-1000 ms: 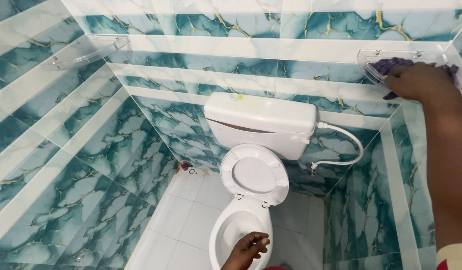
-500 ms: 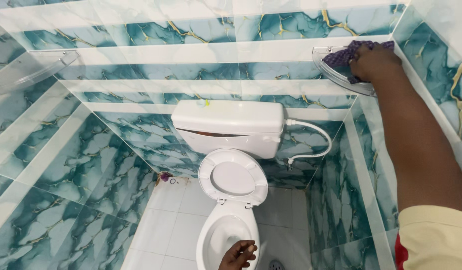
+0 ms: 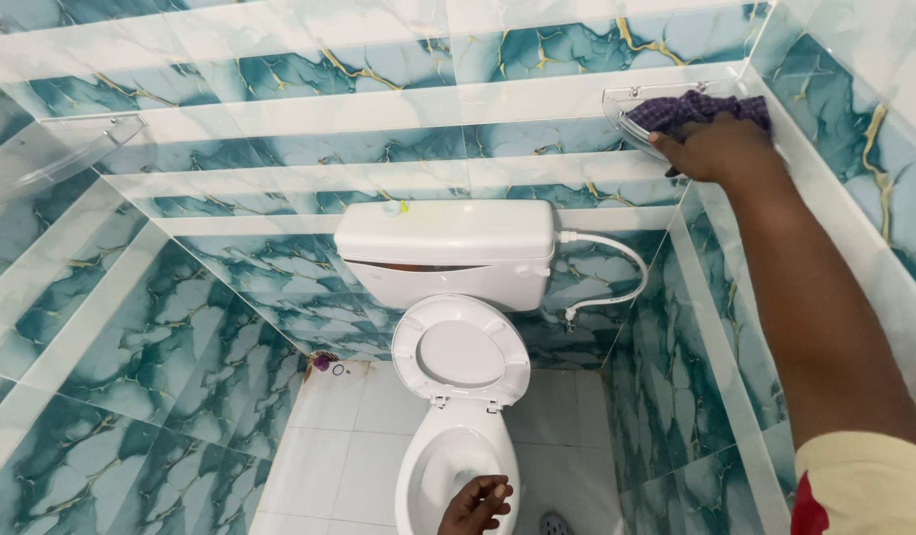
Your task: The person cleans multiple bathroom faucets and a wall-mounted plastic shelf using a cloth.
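teal and white marbled wall tiles (image 3: pixel 230 327) fill most of what i see, with white floor tiles (image 3: pixel 364 436) at six o'clock. the white toilet (image 3: pixel 458 466) stands at about six o'clock, its lid (image 3: pixel 461 352) tipped up against the white cistern (image 3: pixel 448 248) near the centre. a white hose (image 3: pixel 616 267) loops off the cistern's side toward three o'clock. a clear corner shelf (image 3: pixel 42 159) hangs at ten o'clock, and a second clear corner shelf (image 3: pixel 626 104) sits at about one o'clock. my right hand (image 3: pixel 715 149) reaches up to that second shelf, fingers clenched on a purple checked cloth (image 3: pixel 691 107) that lies in the shelf, pressed against its surface in the corner. my left hand (image 3: pixel 481 500) hangs low at six o'clock over the toilet bowl's rim, fingers loosely curled and holding nothing that i can make out. a small dark drain (image 3: pixel 554 522) shows on the floor just beside it.
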